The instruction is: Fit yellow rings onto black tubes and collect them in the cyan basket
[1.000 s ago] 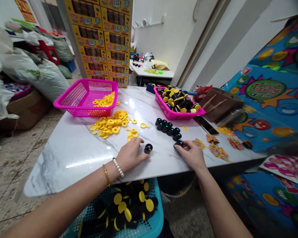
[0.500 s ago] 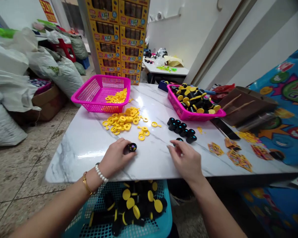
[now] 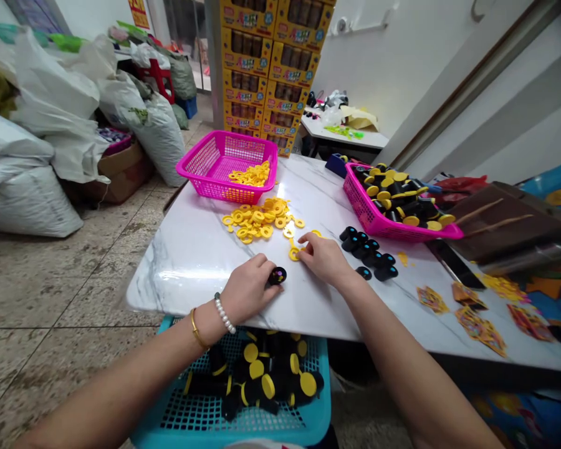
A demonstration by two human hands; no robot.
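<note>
One black cup (image 3: 277, 275), mouth up, leans toward two o'clock in the left hand (image 3: 250, 288), over the desk (image 3: 187, 262); right hand (image 3: 326, 259), fingers slightly parted, meets one yellow ring (image 3: 293, 256) at one o'clock.

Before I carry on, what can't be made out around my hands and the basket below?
All in the head view:
- Right hand: its fingers hide whether it grips the yellow ring.
- Black cup: left hand covers one side; the bits inside are too small to identify.
- Teal basket: bottom edge cuts off its near rim.
</note>
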